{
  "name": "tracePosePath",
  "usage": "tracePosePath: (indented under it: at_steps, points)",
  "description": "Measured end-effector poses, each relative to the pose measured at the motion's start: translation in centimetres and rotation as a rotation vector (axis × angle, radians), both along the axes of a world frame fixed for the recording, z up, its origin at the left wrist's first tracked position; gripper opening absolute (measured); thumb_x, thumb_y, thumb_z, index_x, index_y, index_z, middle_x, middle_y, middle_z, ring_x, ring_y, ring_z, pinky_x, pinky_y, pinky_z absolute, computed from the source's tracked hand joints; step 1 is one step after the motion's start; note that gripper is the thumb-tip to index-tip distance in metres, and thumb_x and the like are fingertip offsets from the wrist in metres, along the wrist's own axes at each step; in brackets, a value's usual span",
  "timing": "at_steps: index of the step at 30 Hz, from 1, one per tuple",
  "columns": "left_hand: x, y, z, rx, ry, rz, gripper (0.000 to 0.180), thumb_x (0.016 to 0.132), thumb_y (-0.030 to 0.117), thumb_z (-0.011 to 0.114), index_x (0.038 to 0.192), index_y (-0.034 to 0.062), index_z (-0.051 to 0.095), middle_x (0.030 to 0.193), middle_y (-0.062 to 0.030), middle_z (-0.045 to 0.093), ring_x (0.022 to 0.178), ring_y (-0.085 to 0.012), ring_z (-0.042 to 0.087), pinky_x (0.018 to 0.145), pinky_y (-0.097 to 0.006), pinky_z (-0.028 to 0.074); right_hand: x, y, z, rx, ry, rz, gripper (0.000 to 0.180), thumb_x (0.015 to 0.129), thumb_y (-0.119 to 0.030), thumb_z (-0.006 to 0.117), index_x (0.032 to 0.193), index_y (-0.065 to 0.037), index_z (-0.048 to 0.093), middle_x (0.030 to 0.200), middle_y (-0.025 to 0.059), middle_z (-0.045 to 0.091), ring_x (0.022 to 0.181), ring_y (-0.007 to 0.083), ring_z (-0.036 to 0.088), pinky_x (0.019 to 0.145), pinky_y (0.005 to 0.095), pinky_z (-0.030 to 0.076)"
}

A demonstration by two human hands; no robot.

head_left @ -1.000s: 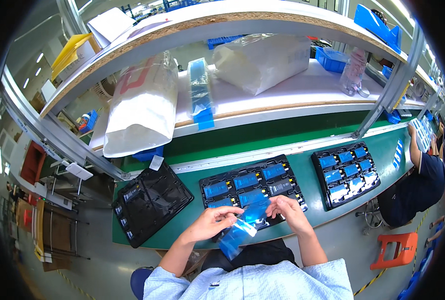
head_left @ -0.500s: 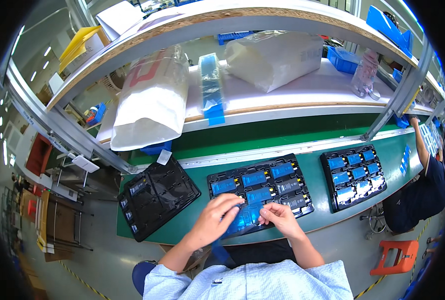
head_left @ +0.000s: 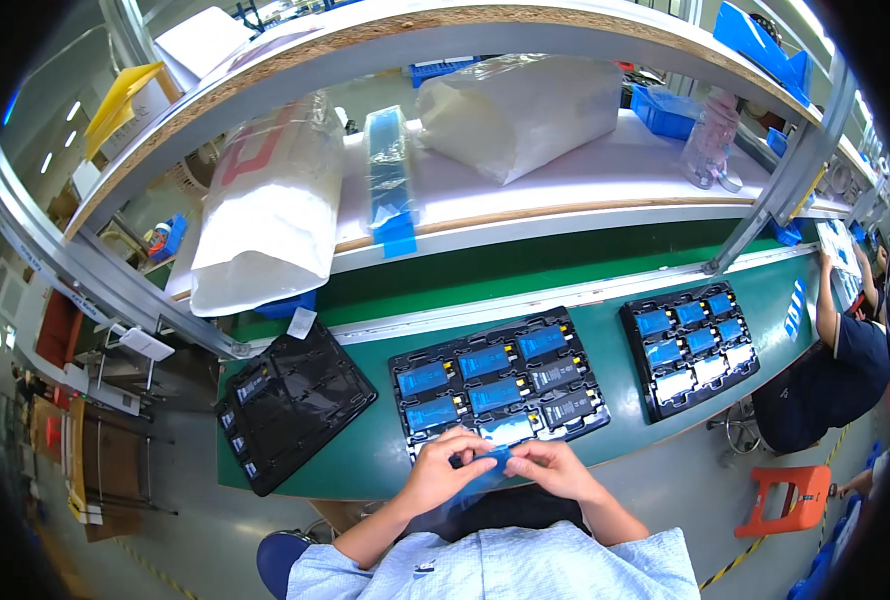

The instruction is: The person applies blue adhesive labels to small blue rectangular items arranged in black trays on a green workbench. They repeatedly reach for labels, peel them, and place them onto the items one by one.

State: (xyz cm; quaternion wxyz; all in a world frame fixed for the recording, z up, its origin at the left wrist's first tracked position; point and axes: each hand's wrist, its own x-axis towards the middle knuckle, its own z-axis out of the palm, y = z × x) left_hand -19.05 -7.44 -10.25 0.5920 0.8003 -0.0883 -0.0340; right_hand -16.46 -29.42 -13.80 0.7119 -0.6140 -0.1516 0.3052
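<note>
On the green bench (head_left: 385, 455), both hands, left hand (head_left: 452, 468) and right hand (head_left: 548, 465), pinch a blue film (head_left: 492, 463) at the near edge of the middle black tray (head_left: 500, 385) (cells mostly filled); a careless tug risks tearing it.

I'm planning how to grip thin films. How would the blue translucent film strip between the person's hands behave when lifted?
The blue translucent film strip probably is floppy: it bends and droops between the left hand and right hand. It looks thin and see-through, so likely very light. Its glossy surface suggests it may be slippery and crease easily.
</note>
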Motion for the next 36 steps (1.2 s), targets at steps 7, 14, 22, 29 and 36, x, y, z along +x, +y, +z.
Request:
tracePosePath:
  at_steps: [7,14,22,29,36]
  points:
    - [-0.9,-1.7,-1.3,0.073,0.169,-0.27,0.017,0.084,0.015,0.07,0.096,0.0027,0.07,0.082,-0.0037,0.06,0.068,-0.0113,0.054,0.062,-0.026,0.044,-0.9,-2.2,3.0,-0.305,-0.476,0.014,0.017,0.085,-0.015,0.07,0.096,-0.002,0.07,0.092,0.0099,0.068,0.082,0.0204,0.064,0.073,0.0307,0.051]
    - [0.0,-2.1,-2.2,0.024,0.358,-0.332,0.022,0.088,0.02,0.068,0.105,0.006,0.068,0.092,-0.0064,0.064,0.074,-0.0093,0.058,0.062,-0.027,0.047,-0.5,-3.1,3.4,-0.407,-0.904,-0.045,0.016,0.078,-0.01,0.072,0.092,-0.005,0.07,0.088,0.0084,0.064,0.079,0.0234,0.062,0.069,0.0335,0.051]
    - [0.7,-1.0,-4.5,-0.682,0.921,-0.38,0.025,0.092,0.019,0.064,0.109,0.0012,0.064,0.1,-0.0026,0.065,0.092,-0.008,0.059,0.083,-0.021,0.047,1.1,-3.5,4.4,-0.369,-1.29,0.057,0.028,0.069,-0.008,0.069,0.097,-0.008,0.067,0.096,0.0032,0.061,0.088,0.0197,0.06,0.072,0.032,0.049]
    - [2.3,1.0,-2.2,-0.866,0.769,-0.092,0.02,0.094,0.018,0.06,0.104,0.0016,0.061,0.095,-0.0087,0.067,0.089,-0.018,0.065,0.085,-0.032,0.052,3.0,-5.0,4.9,-0.161,-1.273,-0.23,0.013,0.072,-0.007,0.071,0.083,-0.008,0.065,0.085,0.0063,0.062,0.073,0.0222,0.061,0.063,0.0323,0.049]
    - [5.6,4.1,2.0,-0.436,0.544,-0.068,0.012,0.094,0.012,0.058,0.099,0.0016,0.063,0.076,-0.005,0.063,0.066,-0.0116,0.059,0.061,-0.022,0.046,13.1,-7.8,0.6,-0.406,-0.145,-0.355,0.021,0.093,-0.019,0.062,0.089,0.002,0.063,0.067,-0.0019,0.058,0.057,0.0039,0.052,0.052,0.0203,0.043]
